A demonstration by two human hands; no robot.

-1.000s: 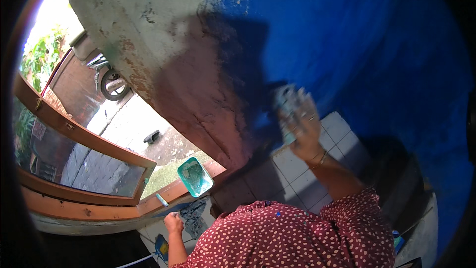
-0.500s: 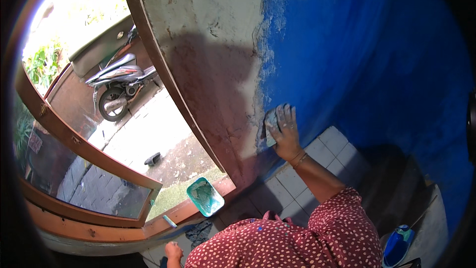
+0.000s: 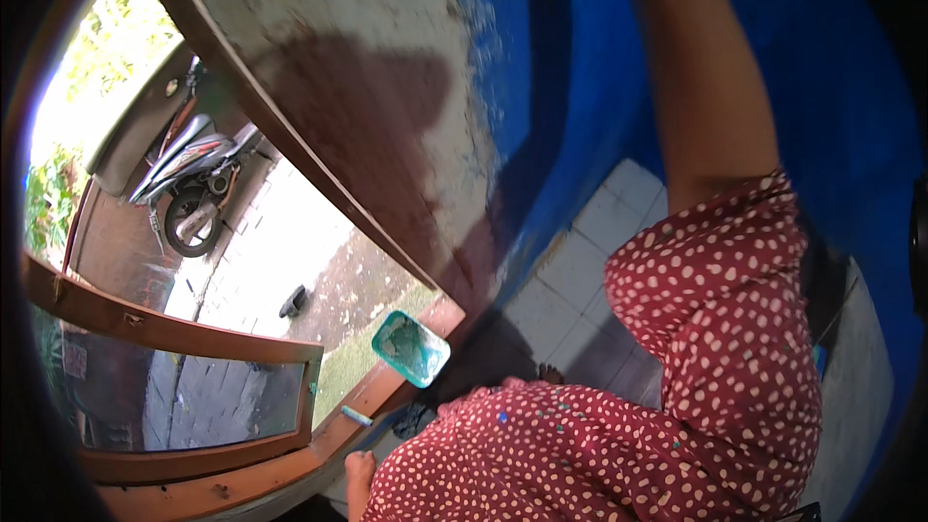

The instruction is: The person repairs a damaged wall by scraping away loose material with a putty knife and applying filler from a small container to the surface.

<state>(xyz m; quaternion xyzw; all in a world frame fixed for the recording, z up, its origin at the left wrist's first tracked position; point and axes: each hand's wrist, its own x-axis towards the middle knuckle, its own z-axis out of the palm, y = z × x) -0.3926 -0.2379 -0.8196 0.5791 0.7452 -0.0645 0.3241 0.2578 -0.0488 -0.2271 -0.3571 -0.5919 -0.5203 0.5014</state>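
My right forearm [image 3: 701,68] reaches straight up along the blue painted wall [image 3: 580,58], and my right hand is out of view past the top edge. My left hand [image 3: 360,467] rests low on the wooden window sill [image 3: 319,445]; it is too small to tell how its fingers lie. A teal paint tray [image 3: 411,348] sits on the sill, a little above my left hand. Left of the blue area the wall [image 3: 319,29] is bare, white and stained brown. My red dotted sleeve [image 3: 715,300] fills the lower right.
An open wooden window leaf [image 3: 184,338] with glass swings outward at the lower left. A small light stick-like object [image 3: 355,416] lies on the sill. White tiles [image 3: 590,242] line the wall's lower part. Outside, a scooter [image 3: 193,184] stands on paving.
My right arm has gone up the blue wall and the hand, seen earlier pressing a pad on the wall, has left the picture at the top. The view has tilted.
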